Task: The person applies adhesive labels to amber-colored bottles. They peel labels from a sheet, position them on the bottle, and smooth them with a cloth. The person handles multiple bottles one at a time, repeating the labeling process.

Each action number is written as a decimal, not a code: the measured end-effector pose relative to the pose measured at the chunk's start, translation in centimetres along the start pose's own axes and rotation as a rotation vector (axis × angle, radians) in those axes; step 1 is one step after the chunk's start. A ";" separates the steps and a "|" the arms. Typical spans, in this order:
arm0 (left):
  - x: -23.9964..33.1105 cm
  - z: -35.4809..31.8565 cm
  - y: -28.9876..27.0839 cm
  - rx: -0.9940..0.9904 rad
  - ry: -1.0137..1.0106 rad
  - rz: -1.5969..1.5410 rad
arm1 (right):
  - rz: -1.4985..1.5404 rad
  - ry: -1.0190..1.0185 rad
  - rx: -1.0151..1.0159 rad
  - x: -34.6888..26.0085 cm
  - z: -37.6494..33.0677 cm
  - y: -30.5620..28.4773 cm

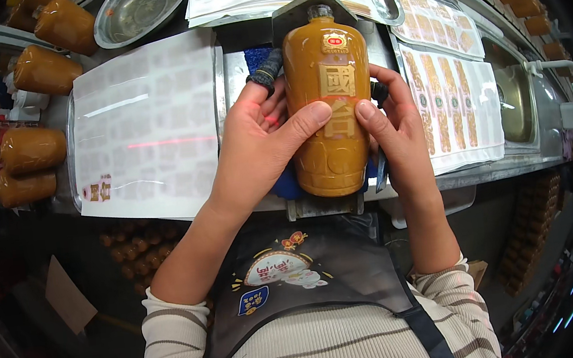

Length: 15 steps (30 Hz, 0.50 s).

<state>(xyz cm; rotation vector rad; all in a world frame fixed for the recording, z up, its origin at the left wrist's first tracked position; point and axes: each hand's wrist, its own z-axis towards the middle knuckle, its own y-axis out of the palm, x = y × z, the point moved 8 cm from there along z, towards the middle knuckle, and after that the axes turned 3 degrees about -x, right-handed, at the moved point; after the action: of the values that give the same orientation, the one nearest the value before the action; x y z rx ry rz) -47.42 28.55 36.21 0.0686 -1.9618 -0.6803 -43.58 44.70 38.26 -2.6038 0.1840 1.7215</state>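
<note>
A glossy mustard-brown bottle [323, 157] lies in front of me with its neck pointing away, resting in a metal holder [280, 18] with blue padding. Gold characters run down its front below a small red and gold emblem. My left hand [257, 136] cups the left side, its thumb pressed on the lower gold character. From the right, my right hand [397, 127] wraps the bottle, thumb beside the same character. Dark finger covers show on a finger of each hand. Fingers behind the bottle are hidden. A thin blade-like tool [380, 172] shows below my right hand.
At left lies a white sheet [146, 124] of faint decals, with one gold pair at its corner. Gold decal strips [454, 100] lie at right, near a sink [513, 89]. A metal bowl [140, 12] stands at the back. Several brown bottles [32, 148] line the left edge.
</note>
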 end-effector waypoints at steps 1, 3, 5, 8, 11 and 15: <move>-0.1 0.0 -0.1 0.002 0.000 -0.002 | 0.016 0.003 -0.006 -0.1 0.0 0.1; -0.1 0.1 -0.3 0.003 0.004 -0.005 | 0.028 0.002 -0.012 -0.2 0.1 0.1; -0.1 0.1 -0.2 0.002 -0.006 -0.021 | 0.012 -0.003 -0.009 0.1 0.1 0.0; -0.2 0.0 -0.1 -0.005 -0.010 0.033 | -0.036 -0.026 0.001 0.2 0.0 0.0; 0.0 -0.1 0.0 -0.010 -0.012 0.053 | -0.033 -0.020 -0.006 0.1 0.0 0.1; 0.2 0.2 0.0 -0.022 -0.008 0.047 | -0.008 -0.016 0.015 -0.1 0.3 0.1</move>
<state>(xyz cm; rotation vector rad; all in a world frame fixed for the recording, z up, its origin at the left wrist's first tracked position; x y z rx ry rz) -47.68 28.53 36.35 0.0066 -1.9574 -0.6726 -43.88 44.68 38.29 -2.5760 0.1851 1.7306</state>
